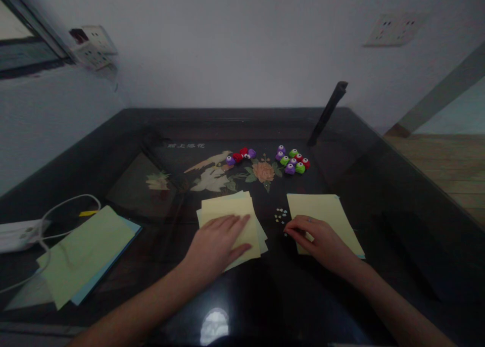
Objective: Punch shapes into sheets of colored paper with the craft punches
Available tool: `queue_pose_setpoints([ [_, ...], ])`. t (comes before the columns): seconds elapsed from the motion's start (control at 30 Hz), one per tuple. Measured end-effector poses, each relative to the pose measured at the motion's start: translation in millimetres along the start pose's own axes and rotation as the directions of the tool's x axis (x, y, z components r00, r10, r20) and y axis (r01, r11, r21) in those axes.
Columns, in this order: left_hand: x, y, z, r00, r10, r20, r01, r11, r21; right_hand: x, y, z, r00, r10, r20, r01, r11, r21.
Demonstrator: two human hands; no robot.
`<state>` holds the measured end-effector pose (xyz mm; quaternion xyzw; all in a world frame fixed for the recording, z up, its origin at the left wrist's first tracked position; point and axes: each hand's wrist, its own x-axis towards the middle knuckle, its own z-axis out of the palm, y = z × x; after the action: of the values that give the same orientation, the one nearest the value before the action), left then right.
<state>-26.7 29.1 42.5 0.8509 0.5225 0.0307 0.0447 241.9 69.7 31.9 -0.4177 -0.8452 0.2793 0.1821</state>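
Observation:
My left hand (223,238) lies flat with fingers stretched over a loose stack of pale yellow paper sheets (227,205) in the middle of the table. The sheets are fanned slightly out of line. To the right, my right hand (316,238) has its thumb and fingertips pinched together at the left edge of a second yellow paper stack (322,205). Whatever is between those fingertips, if anything, is too small to make out. Several tiny pale star-shaped pieces (280,215) are scattered on the dark tabletop between the two stacks, just beyond the right fingertips.
Several red, purple and green toy pieces with eyes (293,160) sit in two groups farther back. More yellow and blue sheets (91,256) lie at the left, near a white power strip (18,236) and its cable. A black upright post (328,114) rises at the back right.

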Motion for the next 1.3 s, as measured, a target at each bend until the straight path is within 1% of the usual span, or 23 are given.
queue_pose_setpoints([
  [0.07, -7.3, -26.4, -2.3, 0.992, -0.123, -0.030, 0.123, 0.992, 0.011, -0.4, -4.5, 3.3, 0.999, -0.036, 0.016, 0.036, 0.999, -0.024],
  [0.1, -13.1, -37.3, -1.0, 0.988, -0.150, -0.032, 0.150, 0.989, -0.004, -0.2, -7.3, 5.7, 0.998, -0.059, 0.027, 0.060, 0.997, -0.040],
  [0.13, -20.0, -45.4, 1.8, 0.989, -0.144, -0.024, 0.144, 0.989, -0.022, 0.8, -10.4, 8.5, 0.995, -0.086, 0.041, 0.089, 0.994, -0.062],
  [0.17, -27.9, -50.1, 5.9, 0.994, -0.107, 0.011, 0.107, 0.993, -0.047, 3.2, -13.9, 11.6, 0.992, -0.117, 0.056, 0.121, 0.988, -0.091],
  [0.23, -43.6, -49.7, 15.6, 0.993, 0.013, 0.114, 0.000, 0.994, -0.111, 14.2, -21.4, 18.1, 0.981, -0.174, 0.086, 0.185, 0.970, -0.157],
  [0.3, -55.7, -41.3, 23.1, 0.983, 0.080, 0.166, -0.056, 0.988, -0.145, 35.4, -29.0, 24.8, 0.971, -0.218, 0.100, 0.235, 0.946, -0.222],
  [0.4, -62.4, -29.9, 25.2, 0.977, 0.101, 0.185, -0.073, 0.985, -0.154, 81.0, -36.9, 35.9, 0.961, -0.245, 0.127, 0.274, 0.901, -0.335],
  [0.43, -62.1, -28.5, 24.2, 0.976, 0.107, 0.190, -0.078, 0.985, -0.154, 96.6, -38.0, 40.0, 0.961, -0.236, 0.146, 0.275, 0.880, -0.388],
  [0.47, -61.1, -28.5, 23.0, 0.974, 0.117, 0.195, -0.087, 0.984, -0.154, 110.6, -38.3, 44.0, 0.961, -0.231, 0.151, 0.273, 0.873, -0.404],
  [0.53, -58.0, -31.0, 20.9, 0.971, 0.130, 0.202, -0.101, 0.984, -0.150, 131.1, -36.8, 51.2, 0.962, -0.223, 0.157, 0.270, 0.863, -0.427],
  [0.57, -56.3, -32.7, 20.2, 0.970, 0.134, 0.203, -0.105, 0.984, -0.146, 137.0, -35.2, 54.0, 0.963, -0.219, 0.157, 0.266, 0.860, -0.436],
  [0.63, -52.7, -35.1, 19.8, 0.970, 0.141, 0.200, -0.115, 0.984, -0.136, 140.8, -31.3, 57.2, 0.966, -0.208, 0.154, 0.256, 0.855, -0.451],
  [0.73, -47.6, -32.8, 20.8, 0.963, 0.179, 0.202, -0.157, 0.980, -0.119, 134.4, -24.5, 55.9, 0.971, -0.190, 0.146, 0.237, 0.856, -0.459],
  [0.87, -44.0, -21.5, 20.8, 0.958, 0.216, 0.188, -0.211, 0.976, -0.049, 121.7, -13.9, 46.0, 0.979, -0.158, 0.128, 0.199, 0.876, -0.439],
  [0.93, -42.1, -17.1, 15.3, 0.954, 0.238, 0.183, -0.237, 0.971, -0.027, 115.5, -7.4, 37.8, 0.984, -0.142, 0.108, 0.174, 0.891, -0.419],
  [1.0, -35.4, -15.7, 4.3, 0.949, 0.266, 0.170, -0.265, 0.964, -0.030, 108.9, -0.7, 27.9, 0.990, -0.116, 0.074, 0.136, 0.907, -0.397],
  [1.07, -19.8, -17.4, -9.2, 0.953, 0.274, 0.128, -0.270, 0.962, -0.041, 102.0, 4.8, 18.9, 0.996, -0.083, 0.042, 0.093, 0.922, -0.375],
  [1.13, 5.4, -21.2, -19.9, 0.965, 0.234, 0.115, -0.229, 0.972, -0.059, 95.9, 8.0, 13.6, 0.998, -0.053, 0.033, 0.061, 0.933, -0.355],
  [1.17, 20.2, -23.3, -22.7, 0.977, 0.182, 0.113, -0.176, 0.982, -0.062, 93.4, 8.6, 13.0, 0.999, -0.041, 0.035, 0.051, 0.936, -0.349],
  [1.2, 35.3, -25.5, -23.4, 0.987, 0.124, 0.102, -0.119, 0.991, -0.053, 91.5, 8.6, 13.7, 0.999, -0.031, 0.039, 0.042, 0.938, -0.345],
  [1.3, 72.1, -30.8, -14.5, 0.997, 0.048, 0.067, -0.046, 0.998, -0.037, 89.0, 7.2, 20.9, 0.999, 0.005, 0.041, 0.010, 0.936, -0.353],
])
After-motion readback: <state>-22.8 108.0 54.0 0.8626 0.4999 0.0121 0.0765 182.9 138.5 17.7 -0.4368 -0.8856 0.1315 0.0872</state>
